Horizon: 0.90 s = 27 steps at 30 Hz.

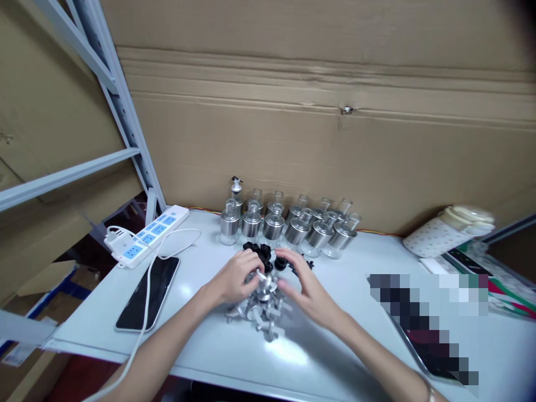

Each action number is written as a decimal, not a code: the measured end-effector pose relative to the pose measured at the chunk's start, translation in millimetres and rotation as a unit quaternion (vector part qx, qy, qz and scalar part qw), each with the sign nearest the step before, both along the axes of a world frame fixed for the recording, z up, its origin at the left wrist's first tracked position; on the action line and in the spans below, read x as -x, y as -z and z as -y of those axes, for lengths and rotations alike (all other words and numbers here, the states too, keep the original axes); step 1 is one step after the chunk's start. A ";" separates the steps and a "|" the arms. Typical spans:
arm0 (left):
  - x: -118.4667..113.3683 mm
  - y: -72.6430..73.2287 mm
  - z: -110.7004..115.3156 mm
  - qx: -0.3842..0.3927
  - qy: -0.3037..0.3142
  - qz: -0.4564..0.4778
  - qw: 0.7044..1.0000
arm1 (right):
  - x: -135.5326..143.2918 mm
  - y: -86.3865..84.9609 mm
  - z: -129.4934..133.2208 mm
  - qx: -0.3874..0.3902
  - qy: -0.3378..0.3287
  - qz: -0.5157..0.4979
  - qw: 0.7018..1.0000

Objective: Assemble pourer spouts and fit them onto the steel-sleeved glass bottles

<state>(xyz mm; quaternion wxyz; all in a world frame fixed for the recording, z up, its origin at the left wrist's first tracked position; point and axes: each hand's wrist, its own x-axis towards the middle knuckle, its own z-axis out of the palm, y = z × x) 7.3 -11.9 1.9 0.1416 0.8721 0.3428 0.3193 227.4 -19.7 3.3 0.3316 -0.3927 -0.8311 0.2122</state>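
Observation:
Silvery metal parts (259,307) lie in a pile near the middle of the table. My left hand (239,276) is at the pile's upper left, its fingers curled around something I cannot make out. On the other side, my right hand (307,290) is spread, thumb and fingers apart, with nothing visible between them. Black parts (262,254) lie just behind the pile, between the hands. Two rows of glass bottles with metal bands (274,226) stand behind them; one bottle at the back left has a white and black top (237,184).
A power strip (157,231) with a white cable and a black phone (148,293) lie at the left. A dark, partly pixelated device (431,340) and a dotted white container (435,234) are at the right. Cardboard (272,134) rises behind the table.

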 end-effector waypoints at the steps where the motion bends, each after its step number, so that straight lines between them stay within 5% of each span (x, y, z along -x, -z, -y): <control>1: -1.0 1.2 0.1 0.012 0.013 -0.012 1.000 | -1.9 6.1 10.4 0.010 -0.004 0.016 1.000; 7: -7.7 11.2 2.4 0.045 0.034 -0.041 0.998 | 14.9 31.5 41.8 0.047 -0.053 0.156 0.985; 12: -12.4 18.0 3.6 0.039 -0.016 -0.015 0.999 | 32.8 35.2 44.2 0.053 -0.018 0.166 0.984; 22: -12.0 18.8 0.2 -0.020 -0.086 0.018 0.996 | 27.7 29.6 43.3 0.017 -0.008 0.142 0.990; 27: -7.6 16.0 -0.8 -0.070 -0.112 0.050 0.990 | 26.3 3.3 30.8 -0.076 -0.013 0.080 0.994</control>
